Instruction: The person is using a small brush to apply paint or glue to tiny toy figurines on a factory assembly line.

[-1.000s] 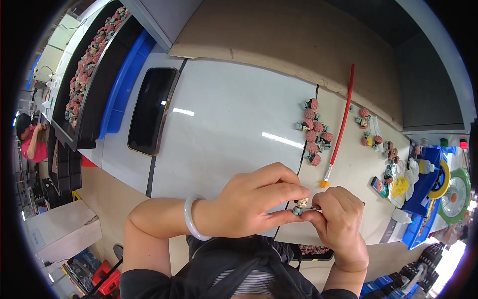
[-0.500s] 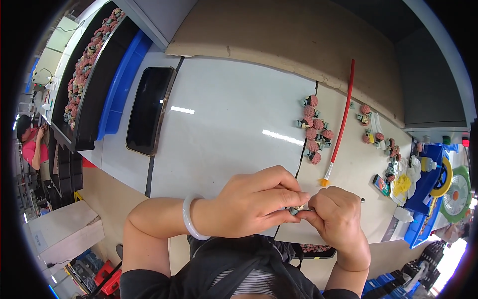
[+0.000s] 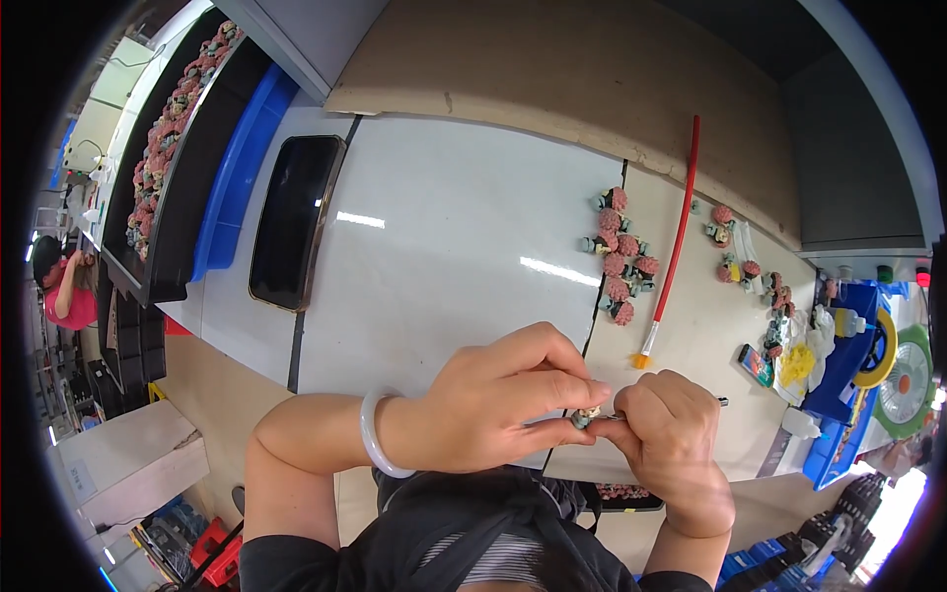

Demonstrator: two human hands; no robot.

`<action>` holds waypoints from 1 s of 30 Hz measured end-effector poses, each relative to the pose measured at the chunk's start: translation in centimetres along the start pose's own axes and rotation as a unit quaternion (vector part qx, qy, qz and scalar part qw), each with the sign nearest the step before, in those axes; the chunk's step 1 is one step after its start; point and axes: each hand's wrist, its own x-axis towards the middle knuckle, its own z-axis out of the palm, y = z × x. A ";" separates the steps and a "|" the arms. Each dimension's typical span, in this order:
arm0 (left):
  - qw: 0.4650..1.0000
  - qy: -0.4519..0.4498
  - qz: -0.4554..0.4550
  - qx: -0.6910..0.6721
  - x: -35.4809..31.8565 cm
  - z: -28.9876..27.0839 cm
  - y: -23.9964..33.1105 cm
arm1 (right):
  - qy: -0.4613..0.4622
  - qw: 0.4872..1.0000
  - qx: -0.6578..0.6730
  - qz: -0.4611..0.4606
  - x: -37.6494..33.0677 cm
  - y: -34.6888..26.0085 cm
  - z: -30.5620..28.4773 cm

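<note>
My left hand (image 3: 483, 400), with a pale bangle (image 3: 371, 434) at its wrist, pinches a small figurine (image 3: 583, 418) between thumb and fingers. Most of the figurine is hidden by the fingers; a grey-green and cream part shows. My right hand (image 3: 671, 419) is closed round a thin metal tool (image 3: 724, 402), whose end sticks out past the knuckles. The tool's other end meets the figurine, and its exact kind is hidden. Beyond my hands lies a group of pink-headed figurines (image 3: 616, 266), beside a red-handled brush (image 3: 676, 252) with yellow bristles.
A dark phone (image 3: 296, 222) lies on the left of the white table (image 3: 444, 227). Further left stand a blue tray (image 3: 232, 187) and a black tray of figurines (image 3: 212, 118). More figurines (image 3: 725, 232), a bottle (image 3: 799, 424) and a green fan (image 3: 903, 385) are on the right.
My right hand has tilted and shifted slightly, so more of the tool's end shows behind it. My left hand still pinches the figurine in nearly the same place.
</note>
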 end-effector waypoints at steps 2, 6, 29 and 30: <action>1.000 0.006 0.004 0.003 0.0 0.1 0.0 | -0.003 1.000 -0.007 0.006 -0.1 -0.1 -0.1; 1.000 0.009 0.016 0.007 0.1 0.2 -0.1 | -0.005 1.000 -0.012 0.015 -0.2 -0.2 -0.2; 0.979 0.004 -0.076 -0.189 0.5 0.3 -0.5 | 0.090 0.987 0.126 0.050 0.1 1.7 -0.4; 0.980 0.003 -0.071 -0.187 0.5 0.3 -0.4 | 0.092 0.986 0.132 0.042 0.1 1.7 -0.3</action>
